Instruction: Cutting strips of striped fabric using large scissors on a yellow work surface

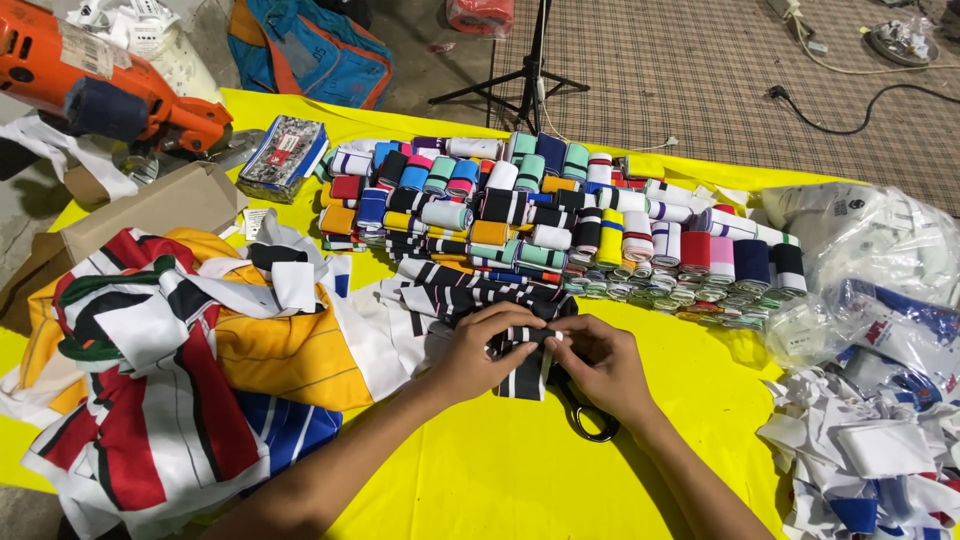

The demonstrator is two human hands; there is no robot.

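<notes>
A bright yellow surface (480, 470) fills the near part of the view, bare in front of the two forearms. On it the left hand (482, 352) and right hand (605, 365) meet over a black-and-white striped strip of cloth (522, 375); the fingers of both hands are curled shut on its upper end, pinching it between thumbs and fingertips, and the rest of the strip hangs down onto the surface between the wrists. A pair of black-handled scissors (585, 415) lies on the surface just under the right hand, partly hidden by it.

To the left, a loose heap of cloth pieces (170, 370) in red, white, yellow, blue and green covers that side of the surface and reaches the left forearm. To the right lies a pile of white and blue scraps (870, 460), and beyond it clear plastic bags (880, 260) with more cloth.

Just behind the hands more striped strips (470, 295) are spread flat, and past them stand rows of rolled cloth bands (560, 215) in many colours, packed close together. Farther left are a cardboard box (150, 215), a small printed packet (285, 155) and an orange machine (110, 90).

Beyond the far edge, a black tripod (535, 70) stands on a checked mat (700, 70) with cables (860, 105), and a blue bag (310, 50) rests on the floor
</notes>
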